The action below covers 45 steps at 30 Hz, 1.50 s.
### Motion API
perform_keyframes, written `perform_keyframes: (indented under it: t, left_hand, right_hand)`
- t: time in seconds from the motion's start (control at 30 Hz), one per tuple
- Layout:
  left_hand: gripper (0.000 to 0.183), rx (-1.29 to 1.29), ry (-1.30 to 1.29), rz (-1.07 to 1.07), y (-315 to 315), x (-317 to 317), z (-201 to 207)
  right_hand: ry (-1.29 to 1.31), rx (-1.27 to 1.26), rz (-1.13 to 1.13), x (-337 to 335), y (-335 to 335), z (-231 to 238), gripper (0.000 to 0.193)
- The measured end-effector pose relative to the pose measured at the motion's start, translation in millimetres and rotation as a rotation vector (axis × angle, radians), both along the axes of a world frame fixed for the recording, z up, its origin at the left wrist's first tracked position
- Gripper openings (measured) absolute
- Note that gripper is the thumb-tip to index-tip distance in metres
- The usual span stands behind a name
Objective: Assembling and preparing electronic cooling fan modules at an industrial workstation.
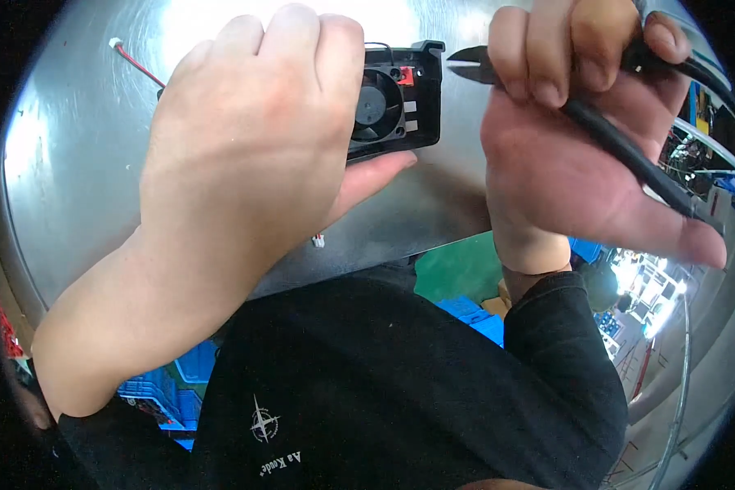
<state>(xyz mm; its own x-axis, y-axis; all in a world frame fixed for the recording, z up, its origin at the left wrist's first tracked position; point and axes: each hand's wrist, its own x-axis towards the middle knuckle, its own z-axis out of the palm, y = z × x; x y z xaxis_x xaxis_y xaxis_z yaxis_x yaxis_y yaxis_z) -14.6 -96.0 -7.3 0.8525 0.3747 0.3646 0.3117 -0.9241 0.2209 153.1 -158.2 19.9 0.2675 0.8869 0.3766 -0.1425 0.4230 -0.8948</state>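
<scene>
My left hand (249, 139) is wrapped over a black plastic housing (430, 106), its thumb along the near edge. Inside the housing sits a small black fan (373, 104), with a red piece (406, 76) at its corner; the left part is hidden under my hand. To the right, my right hand (572, 155) grips a pair of diagonal cutters (629, 155) with black handles. Their jaws (474, 67) are parted and point left, just beside the housing's right end, apart from it. A red and black wire (143, 67) with a white plug sticks out past my left hand.
A shiny metal table (82, 155) lies under the work. Another small white plug (318, 241) shows below my left wrist. Blue bins (159, 396) stand below the table's near edge, with more blue plastic (474, 314) by the green floor (457, 269). Cables and clutter fill the right rim.
</scene>
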Motion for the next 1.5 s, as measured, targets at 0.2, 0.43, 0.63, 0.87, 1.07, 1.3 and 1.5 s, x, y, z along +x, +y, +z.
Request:
perform_keyframes:
  t: [0.2,0.43,0.63,0.87,1.07,1.3,1.5]
  left_hand:
    - [0.074,-0.039,-0.069,-0.018,3,11,-19]
    - [0.072,-0.003,0.052,-0.002,0,9,8]
    - [0.073,0.007,0.005,-0.025,3,2,-9]
    - [0.069,-0.013,0.003,-0.015,5,-2,-10]
    - [0.069,-0.127,-0.059,-0.107,17,-3,-5]
    - [0.076,-0.101,0.11,-0.15,14,-6,9]
    - [0.077,-0.144,0.178,-0.161,16,1,16]
  right_hand:
    - [-0.181,0.009,0.044,-4,-2,-24,0.038]
    - [-0.154,-0.008,0.014,-4,-2,-23,0.042]
    - [-0.129,-0.027,-0.023,-5,4,-20,0.045]
    - [-0.005,-0.045,0.11,5,11,-21,0.055]
    - [0.147,-0.047,0.334,10,11,-24,0.068]
    - [0.34,-0.06,0.587,12,18,-33,0.083]
    - [0.492,-0.063,0.759,13,28,-35,0.098]
